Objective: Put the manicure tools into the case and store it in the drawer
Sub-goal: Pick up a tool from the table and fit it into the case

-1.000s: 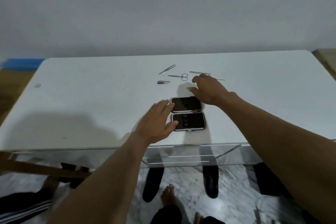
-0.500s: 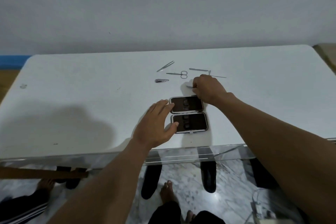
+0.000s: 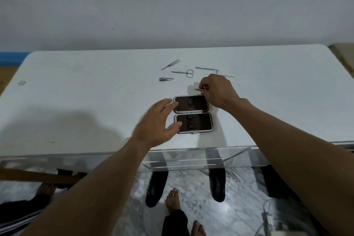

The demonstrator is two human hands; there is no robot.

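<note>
The dark manicure case (image 3: 193, 114) lies open flat on the white table (image 3: 86, 101), both halves facing up with elastic loops inside. My left hand (image 3: 159, 122) rests fingers apart on the case's left edge. My right hand (image 3: 216, 90) pinches a small thin metal tool (image 3: 198, 89) just beyond the case's far right corner. Farther back lie tweezers (image 3: 170, 64), small scissors (image 3: 183, 72), a nail clipper (image 3: 166, 78), a flat metal file (image 3: 206, 68) and a thin pick (image 3: 229, 76).
A clear acrylic drawer (image 3: 201, 159) hangs under the table's front edge. Below it are dark table legs (image 3: 216, 184), marble floor and bare feet (image 3: 173, 200). A wall stands behind the table. Another person's foot (image 3: 45, 190) shows at lower left.
My right hand has closed its fingertips on the small tool and lifted it slightly off the table. My left hand stays on the case's left edge.
</note>
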